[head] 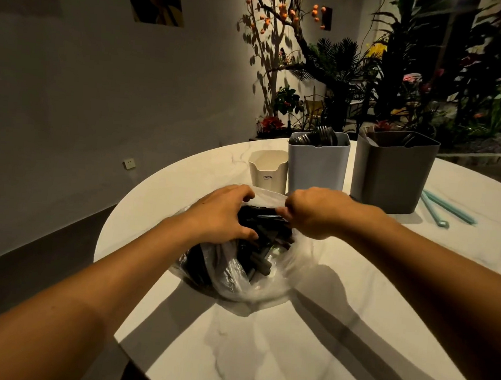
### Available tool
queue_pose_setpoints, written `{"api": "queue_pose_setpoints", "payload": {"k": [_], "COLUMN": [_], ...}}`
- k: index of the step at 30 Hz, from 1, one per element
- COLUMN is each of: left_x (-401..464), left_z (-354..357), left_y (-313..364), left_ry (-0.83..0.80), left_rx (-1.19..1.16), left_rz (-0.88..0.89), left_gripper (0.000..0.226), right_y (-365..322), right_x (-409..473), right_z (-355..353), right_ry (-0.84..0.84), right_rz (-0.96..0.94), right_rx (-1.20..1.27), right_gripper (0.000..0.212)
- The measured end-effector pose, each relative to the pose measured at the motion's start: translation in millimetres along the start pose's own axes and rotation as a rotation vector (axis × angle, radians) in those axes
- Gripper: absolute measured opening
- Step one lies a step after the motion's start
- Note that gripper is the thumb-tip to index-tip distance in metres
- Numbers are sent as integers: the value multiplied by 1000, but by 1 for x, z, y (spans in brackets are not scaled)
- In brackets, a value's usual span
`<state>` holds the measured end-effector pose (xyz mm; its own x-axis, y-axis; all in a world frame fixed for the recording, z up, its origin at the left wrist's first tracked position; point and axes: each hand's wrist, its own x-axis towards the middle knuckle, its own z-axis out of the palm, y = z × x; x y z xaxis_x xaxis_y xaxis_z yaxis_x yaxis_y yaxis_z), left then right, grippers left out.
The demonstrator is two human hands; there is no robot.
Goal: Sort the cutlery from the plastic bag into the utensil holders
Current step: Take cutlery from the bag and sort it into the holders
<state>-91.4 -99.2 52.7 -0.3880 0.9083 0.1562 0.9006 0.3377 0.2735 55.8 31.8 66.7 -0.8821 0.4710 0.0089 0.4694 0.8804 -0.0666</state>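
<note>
Crinkled clear plastic bag [245,276] lies at table [337,331] centre, holding dark, matte cutlery [261,250]. Left hand [223,214] curls over the bag's 9 o'clock rim; right hand [316,211] pinches a dark handle at 1 o'clock. Three rounded-square holders stand at 12 o'clock: cream [267,170], blue-grey [317,165], grey [393,174].

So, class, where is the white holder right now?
In the head view, the white holder stands left of the blue holder, just beyond the bag.
</note>
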Motion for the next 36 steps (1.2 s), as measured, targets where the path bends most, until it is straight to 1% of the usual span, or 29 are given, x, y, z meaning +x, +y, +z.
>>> {"api": "queue_pose_setpoints", "payload": {"k": [3,5,6,9,11,13,14,16,18,19,23,27,29,33,36], "left_x": [2,4,5,9,11,11,11,10,14,16,30,39,42,49,54], "left_z": [-3,-3,-2,2,5,5,4,4,8,11,9,-1,-5,-9,-9], "left_y": [2,2,3,6,10,20,28,45,59,64,70,69,70,74,81], "left_ry": [12,37,64,203,284,313,301,217,102,84,219,268,259,225,167], "left_rx": [-74,-143,-186,-319,-442,-640,-754,-980,-1108,-1136,-1247,-1328,-1347,-1368,-1323], "left_rz": [-89,-150,-176,-291,-331,-294,-262,-195,-135,-113,-119,-150,-152,-129,-88], "left_gripper": [76,68,60,36,29,29,31,33,35,36,27,27,27,27,28], "right_y": [17,28,32,44,48,50,50,47,42,39,34,42,46,53,57], "right_x": [-8,-13,-16,-26,-31,-33,-32,-29,-25,-23,-15,-13,-13,-11,-9], "right_z": [-11,-15,-17,-19,-21,-20,-19,-15,-11,-9,-9,-14,-17,-24,-27], "right_ry": [-3,-13,-21,-70,-115,-131,-133,-144,-176,-193,-209,-312,-336,-320,-308], "right_rz": [32,52,68,145,161,142,128,90,42,17,-29,-38,-39,-28,-21], "right_rx": [79,159,217,480,666,855,949,1123,1262,1311,1348,1312,1310,1298,1287], "right_gripper": [46,46,47,49,49,48,48,46,44,44,45,37,34,33,32]}}
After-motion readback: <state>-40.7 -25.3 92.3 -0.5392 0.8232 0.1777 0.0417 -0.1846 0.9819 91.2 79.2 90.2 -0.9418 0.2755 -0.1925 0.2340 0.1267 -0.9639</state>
